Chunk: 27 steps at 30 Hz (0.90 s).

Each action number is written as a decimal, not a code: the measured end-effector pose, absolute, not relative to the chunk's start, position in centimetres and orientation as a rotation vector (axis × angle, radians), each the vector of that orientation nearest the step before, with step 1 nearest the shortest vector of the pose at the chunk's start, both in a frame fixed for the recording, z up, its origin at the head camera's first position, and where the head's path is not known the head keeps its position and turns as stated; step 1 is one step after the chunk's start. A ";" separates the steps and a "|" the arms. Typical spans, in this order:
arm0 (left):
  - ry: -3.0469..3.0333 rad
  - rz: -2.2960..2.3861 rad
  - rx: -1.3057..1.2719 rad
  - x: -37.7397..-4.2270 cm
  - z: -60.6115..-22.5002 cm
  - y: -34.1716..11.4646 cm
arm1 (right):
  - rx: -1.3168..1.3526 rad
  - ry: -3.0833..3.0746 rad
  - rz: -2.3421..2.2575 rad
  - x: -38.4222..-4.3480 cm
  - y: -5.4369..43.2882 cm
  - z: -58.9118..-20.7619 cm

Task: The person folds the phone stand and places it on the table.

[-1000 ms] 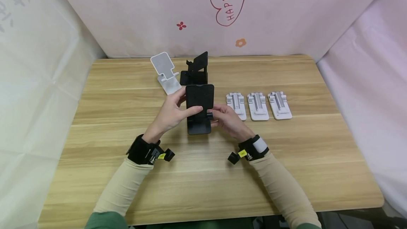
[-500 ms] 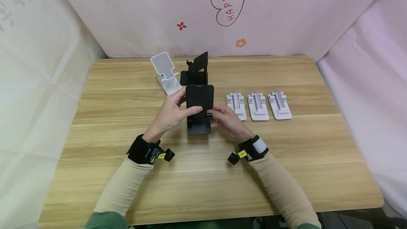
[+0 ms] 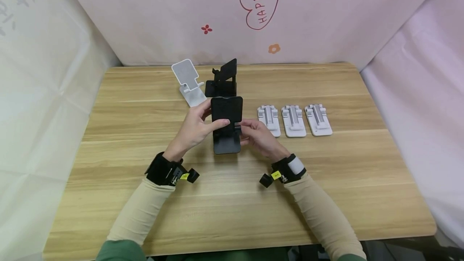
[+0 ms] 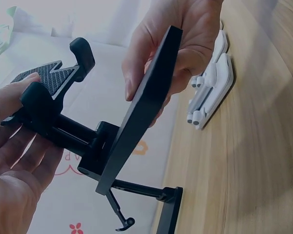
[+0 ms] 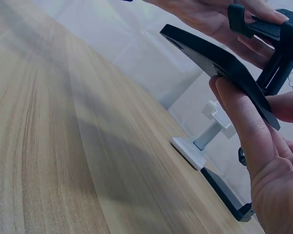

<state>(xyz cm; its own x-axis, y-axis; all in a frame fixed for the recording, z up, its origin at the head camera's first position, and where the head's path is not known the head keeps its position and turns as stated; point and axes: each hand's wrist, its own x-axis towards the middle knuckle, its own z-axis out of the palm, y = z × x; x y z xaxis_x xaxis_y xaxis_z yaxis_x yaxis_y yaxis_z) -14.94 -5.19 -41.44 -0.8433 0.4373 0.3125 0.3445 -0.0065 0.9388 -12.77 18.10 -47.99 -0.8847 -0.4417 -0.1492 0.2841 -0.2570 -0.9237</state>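
Above the table, both hands hold an unfolded black phone stand (image 3: 226, 108). My left hand (image 3: 195, 130) grips its upper plate, the thumb on the textured pad (image 4: 48, 80) and the other fingers behind it. My right hand (image 3: 260, 137) pinches the stand's flat base (image 4: 142, 109) at its edge, thumb on one face and fingers on the other, as the right wrist view shows. A short arm with a hinge (image 4: 95, 151) joins plate and base. Two hooked lips stick out from the plate's lower edge.
Behind the hands stand an unfolded white phone stand (image 3: 186, 75) and another unfolded black phone stand (image 3: 228, 71). Right of the hands lie three folded white phone stands in a row: a near one (image 3: 269, 121), a middle one (image 3: 294, 122) and an outer one (image 3: 319, 120). A printed cloth hangs behind the table.
The upper plate of the held stand has shifted very slightly left, with the hooked lip at its hinge side a little higher. Both hands keep their grip almost in place.
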 end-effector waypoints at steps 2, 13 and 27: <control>2.164 2.010 0.857 -15.0 -41.6 -5.2 | -0.188 1.560 -2.168 -12.8 18.1 -48.0; 2.147 2.061 0.926 -15.4 -42.2 -5.1 | -0.162 1.572 -2.163 -12.7 18.0 -48.0; 2.197 2.075 0.942 -15.3 -42.3 -4.8 | -0.167 1.541 -2.159 -12.7 18.0 -47.8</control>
<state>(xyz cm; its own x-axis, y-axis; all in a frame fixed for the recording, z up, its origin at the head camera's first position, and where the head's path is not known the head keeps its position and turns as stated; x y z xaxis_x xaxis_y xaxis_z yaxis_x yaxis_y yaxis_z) -15.32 -4.83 -42.33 -0.8228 0.3973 0.4064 0.4284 -0.0365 0.9029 -12.68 17.98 -47.83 -0.8777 -0.4468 -0.1735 0.3093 -0.2514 -0.9171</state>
